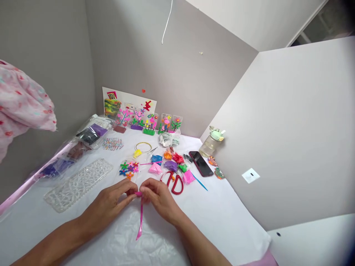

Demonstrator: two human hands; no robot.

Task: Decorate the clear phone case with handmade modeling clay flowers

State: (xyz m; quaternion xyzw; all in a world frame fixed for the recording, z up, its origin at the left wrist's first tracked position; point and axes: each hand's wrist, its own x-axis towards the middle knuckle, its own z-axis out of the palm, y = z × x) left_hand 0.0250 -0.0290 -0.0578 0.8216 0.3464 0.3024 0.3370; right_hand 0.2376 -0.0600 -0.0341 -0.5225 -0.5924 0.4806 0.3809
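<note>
Head view shows two bare hands close together over the white tablecloth (222, 214). The left hand (111, 199) has its thumb and finger pinched on a small pink piece (138, 193), maybe clay. The right hand (158, 197) is curled in just beside it, with its fingers narrow, and seems to hold the top of a pink clay tool (141, 220). That tool is long and thin. It points from the fingertips back toward the person, with its flat end nearest the body. Its top is nearer the right hand than the left. I cannot tell if the low end touches the cloth. Past the hands are little clay flowers (129, 168), red-handled scissors (177, 184) and a blue clay tool (200, 181), which lies on the right hand's side.
</note>
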